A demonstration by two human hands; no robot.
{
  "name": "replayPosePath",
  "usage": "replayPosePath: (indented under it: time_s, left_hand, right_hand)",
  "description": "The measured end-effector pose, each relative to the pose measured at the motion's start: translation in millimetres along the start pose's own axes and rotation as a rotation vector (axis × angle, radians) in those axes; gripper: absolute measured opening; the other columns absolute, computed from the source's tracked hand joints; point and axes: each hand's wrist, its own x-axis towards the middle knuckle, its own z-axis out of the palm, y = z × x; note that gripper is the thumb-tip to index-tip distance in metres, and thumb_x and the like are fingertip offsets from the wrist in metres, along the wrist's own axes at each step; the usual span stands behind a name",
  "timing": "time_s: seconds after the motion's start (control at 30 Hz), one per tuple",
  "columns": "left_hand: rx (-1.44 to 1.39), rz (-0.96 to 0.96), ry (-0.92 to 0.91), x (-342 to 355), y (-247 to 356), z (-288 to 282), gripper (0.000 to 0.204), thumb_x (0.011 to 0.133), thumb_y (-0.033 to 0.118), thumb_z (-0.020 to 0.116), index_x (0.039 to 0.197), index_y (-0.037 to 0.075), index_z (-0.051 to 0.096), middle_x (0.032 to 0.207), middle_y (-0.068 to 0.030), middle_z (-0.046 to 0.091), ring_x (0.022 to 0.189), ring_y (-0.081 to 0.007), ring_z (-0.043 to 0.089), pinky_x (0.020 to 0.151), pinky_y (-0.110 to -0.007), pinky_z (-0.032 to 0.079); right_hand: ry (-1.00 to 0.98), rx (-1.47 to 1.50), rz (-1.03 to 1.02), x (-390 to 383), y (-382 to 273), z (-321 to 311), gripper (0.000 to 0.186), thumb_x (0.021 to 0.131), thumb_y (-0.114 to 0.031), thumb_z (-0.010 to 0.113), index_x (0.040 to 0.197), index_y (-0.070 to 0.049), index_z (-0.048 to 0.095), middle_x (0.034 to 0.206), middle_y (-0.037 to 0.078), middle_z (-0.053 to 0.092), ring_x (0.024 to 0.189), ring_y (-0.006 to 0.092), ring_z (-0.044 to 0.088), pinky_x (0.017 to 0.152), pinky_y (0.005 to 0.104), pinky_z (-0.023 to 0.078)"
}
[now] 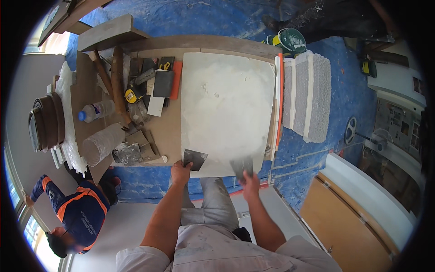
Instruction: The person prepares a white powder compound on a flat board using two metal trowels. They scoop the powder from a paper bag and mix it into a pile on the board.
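A pale board (226, 104) lies in front of me, smeared with a white, cloudy coating and marked by a few rough spots. At its near left corner, my left hand (182, 171) is closed on a dark flat square piece (195, 160), its thumb on top. My right hand (249, 182) grips a grey flat blade-like piece (241, 166) over the near right part of the board. Motion smears that piece and its edge, so its exact kind does not show. Both forearms reach up from below.
To the left are a tape measure (131, 95), a hammer (118, 81), a water bottle (97, 111) and a grey rectangular sheet (163, 84). Beyond the right edge stands a rolled textured material (308, 95); a green bucket (291, 41) is behind it. A person (81, 213) crouches lower left.
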Motion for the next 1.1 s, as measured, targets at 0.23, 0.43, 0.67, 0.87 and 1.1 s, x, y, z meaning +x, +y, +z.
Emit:
replayPosePath:
  time_s: [0.23,0.43,0.67,0.87,1.1]
  left_hand:
    - [-0.016,0.036,0.063,1.2,-2.4,7.7,0.049,0.076,0.037,0.084,0.069,-0.001,0.053,0.068,-0.0205,0.061,0.069,-0.0406,0.061,0.066,-0.048,0.048]
    - [-0.03,0.022,0.051,-2.0,1.2,4.9,0.048,0.076,0.037,0.083,0.07,-0.001,0.054,0.067,-0.0206,0.061,0.069,-0.041,0.061,0.066,-0.048,0.048]
    - [-0.049,0.056,0.07,-0.2,-0.1,5.6,0.05,0.075,0.038,0.084,0.069,-0.001,0.053,0.066,-0.02,0.061,0.066,-0.0397,0.06,0.064,-0.046,0.048]
    - [-0.054,-0.003,0.032,0.1,-3.9,4.3,0.042,0.075,0.033,0.083,0.08,-0.004,0.062,0.08,-0.0224,0.068,0.079,-0.041,0.066,0.072,-0.047,0.052]
    - [-0.071,-0.051,-0.006,-6.7,3.7,-3.5,0.042,0.077,0.033,0.081,0.083,-0.004,0.064,0.084,-0.0233,0.069,0.085,-0.0415,0.067,0.077,-0.047,0.052]
  right_hand:
    - [0.05,-0.017,0.032,11.9,38.8,11.1,0.026,0.09,-0.022,0.073,0.108,-0.009,0.061,0.088,0.002,0.063,0.072,0.0132,0.062,0.061,0.0299,0.055]
    - [-0.017,-0.031,-0.145,70.2,-60.5,161.5,0.016,0.088,-0.014,0.072,0.096,-0.001,0.069,0.08,0.005,0.063,0.061,0.0141,0.059,0.052,0.0303,0.054]
    - [0.015,0.053,-0.287,99.2,-172.7,310.6,0.016,0.085,-0.009,0.069,0.091,0.006,0.067,0.091,0.016,0.067,0.067,0.0224,0.065,0.047,0.0318,0.056]
    - [-0.158,0.252,-0.277,117.0,-154.8,237.9,0.027,0.086,-0.015,0.074,0.108,-0.007,0.062,0.097,0.004,0.065,0.079,0.0169,0.061,0.063,0.0322,0.053]
    - [0.047,0.146,-0.158,122.2,-96.5,26.3,0.031,0.087,-0.018,0.074,0.114,-0.012,0.062,0.094,0.0,0.065,0.077,0.0139,0.061,0.065,0.0299,0.05]
